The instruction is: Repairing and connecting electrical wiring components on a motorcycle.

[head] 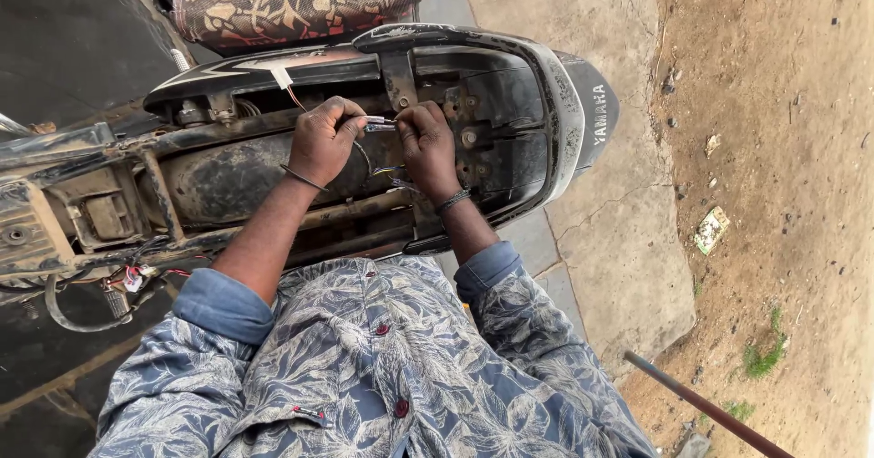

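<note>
Motorcycle frame with its seat removed fills the view, the patterned seat lying beyond it. Left hand and right hand meet over the open tail section, both pinching a small wire connector between their fingertips.

Outdoors in daylight: cracked concrete paving beside bare dirt, perhaps wet dark ground.
</note>
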